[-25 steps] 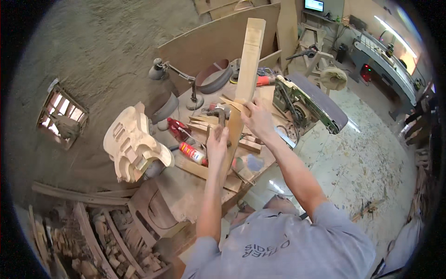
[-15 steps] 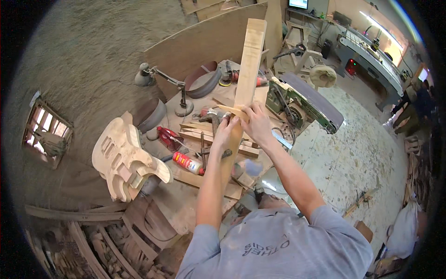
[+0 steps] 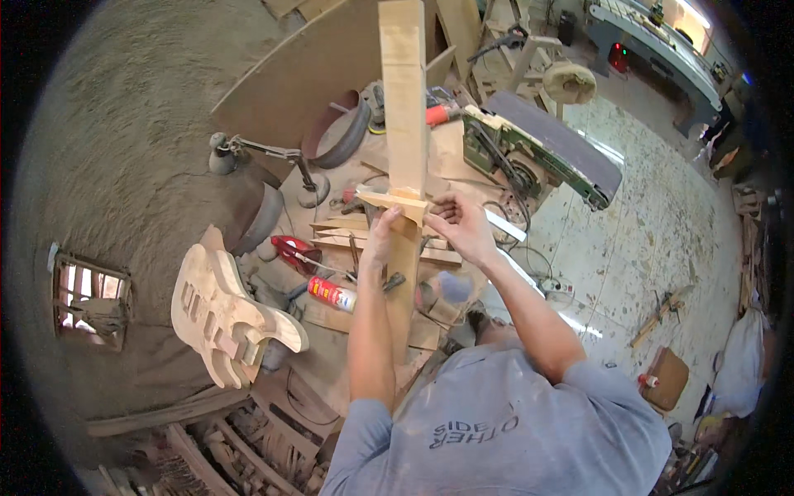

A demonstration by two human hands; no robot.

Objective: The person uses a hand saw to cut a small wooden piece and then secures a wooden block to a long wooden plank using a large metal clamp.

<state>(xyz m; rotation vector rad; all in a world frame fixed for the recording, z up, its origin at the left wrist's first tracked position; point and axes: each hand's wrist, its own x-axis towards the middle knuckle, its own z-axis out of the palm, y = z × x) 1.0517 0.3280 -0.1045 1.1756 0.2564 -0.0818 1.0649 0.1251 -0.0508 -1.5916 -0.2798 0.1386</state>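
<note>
A long pale board (image 3: 404, 99) stretches across the cluttered bench, with a short tapered wood piece (image 3: 390, 201) lying crosswise on it. My left hand (image 3: 380, 240) grips that short piece, thumb pressed against its near face. My right hand (image 3: 463, 231) is beside the piece's right end, fingers curled; what, if anything, they pinch is too small to make out. Metal clamps (image 3: 394, 281), wood offcuts, a red-and-white bottle (image 3: 329, 293) and a red object (image 3: 289, 252) lie about my left arm.
Pale guitar bodies (image 3: 207, 306) are stacked left. A belt sander (image 3: 554, 149), desk lamp (image 3: 222, 162) and curved sanding belts (image 3: 351, 124) surround the bench. A large machine (image 3: 628, 41) stands at back right; a dark-clothed person is partly visible at far right.
My left hand has risen from the clamp onto the short piece. My right hand has shifted from atop that piece to its right end. The head view has also shifted.
</note>
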